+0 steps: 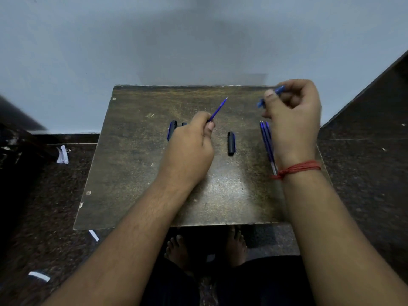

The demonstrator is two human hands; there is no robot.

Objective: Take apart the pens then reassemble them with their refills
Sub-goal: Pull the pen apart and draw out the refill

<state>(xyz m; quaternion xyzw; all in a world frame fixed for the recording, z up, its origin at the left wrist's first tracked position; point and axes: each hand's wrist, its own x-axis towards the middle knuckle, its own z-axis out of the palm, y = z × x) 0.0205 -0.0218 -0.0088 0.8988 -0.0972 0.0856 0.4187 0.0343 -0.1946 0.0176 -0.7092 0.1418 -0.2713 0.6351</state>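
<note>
Left hand [191, 140] fingers pinch refill [218, 109], tip pointing up-right; right hand [293, 115] fingers clamp barrel [270, 97], same diagonal.

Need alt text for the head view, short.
Over a worn dark wooden board, the left hand pinches a thin blue refill with its tip pointing up and away, while the right hand grips a blue pen barrel. A black cap, loose blue refills and more pen parts lie on the board.
</note>
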